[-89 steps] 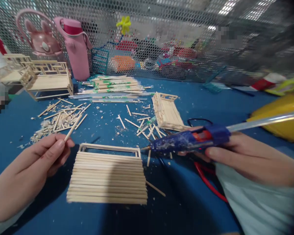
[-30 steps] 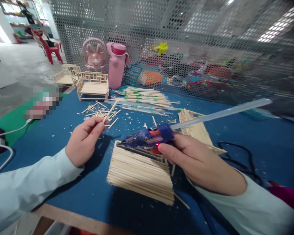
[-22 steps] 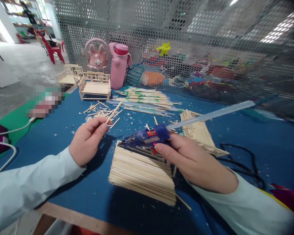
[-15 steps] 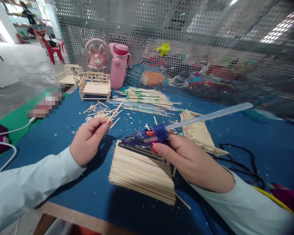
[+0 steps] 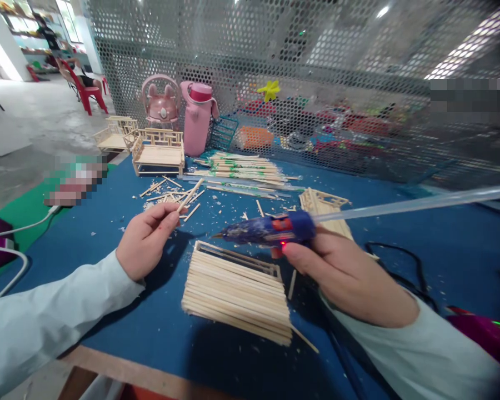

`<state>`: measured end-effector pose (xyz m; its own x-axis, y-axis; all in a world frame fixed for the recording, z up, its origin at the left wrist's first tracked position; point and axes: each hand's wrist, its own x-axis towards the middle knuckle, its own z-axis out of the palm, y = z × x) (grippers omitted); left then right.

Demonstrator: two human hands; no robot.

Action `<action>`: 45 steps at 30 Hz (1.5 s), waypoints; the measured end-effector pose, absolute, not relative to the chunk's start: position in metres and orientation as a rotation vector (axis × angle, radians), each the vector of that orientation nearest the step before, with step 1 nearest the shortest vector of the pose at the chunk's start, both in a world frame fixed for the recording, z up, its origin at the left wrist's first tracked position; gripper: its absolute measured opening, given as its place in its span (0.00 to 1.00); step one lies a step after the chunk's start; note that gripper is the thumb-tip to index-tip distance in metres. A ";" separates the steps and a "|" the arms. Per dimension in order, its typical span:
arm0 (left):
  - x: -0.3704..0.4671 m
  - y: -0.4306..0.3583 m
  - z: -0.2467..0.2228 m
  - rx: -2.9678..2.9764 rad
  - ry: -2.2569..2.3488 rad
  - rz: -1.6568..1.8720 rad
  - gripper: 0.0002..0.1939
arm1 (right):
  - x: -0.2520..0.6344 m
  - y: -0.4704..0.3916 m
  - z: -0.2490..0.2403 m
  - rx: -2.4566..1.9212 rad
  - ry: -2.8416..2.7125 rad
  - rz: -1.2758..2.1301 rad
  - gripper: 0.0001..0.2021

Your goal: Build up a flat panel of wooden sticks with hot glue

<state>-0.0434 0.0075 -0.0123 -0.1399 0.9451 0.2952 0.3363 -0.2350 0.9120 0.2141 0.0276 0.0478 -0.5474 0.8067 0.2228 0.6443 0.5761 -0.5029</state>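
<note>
Between thumb and fingers, my left hand pinches a thin wooden stick that points up and away. My right hand is wrapped round a blue hot glue gun with a lit red light and a long clear glue stick out of its back. The gun's nozzle points left, above the far edge of a small wooden panel. Sticks laid side by side cover most of this panel. At its far side, a strip of the frame shows open. Another stick piece lies by its right end.
Two miniature wooden benches, the nearer one in front, stand at the back left beside a pink bottle. Wrapped sticks and cut scraps lie mid-table. Another wooden piece and a black cable are at right. Perforated metal mesh borders the back.
My right hand has drawn the glue gun to the right, lifting the nozzle off the panel's far left corner. My left hand still pinches the stick, nearly in place.
</note>
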 end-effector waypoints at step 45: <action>0.013 -0.003 0.010 2.625 1.471 0.457 0.18 | 0.312 0.074 0.003 -1.879 -2.258 -0.284 0.23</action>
<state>0.0132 -0.0033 0.0101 0.4891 0.8463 0.2110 0.8170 -0.5293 0.2288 0.3115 0.0737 0.0033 -0.1786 0.9472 0.2663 0.9836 0.1783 0.0254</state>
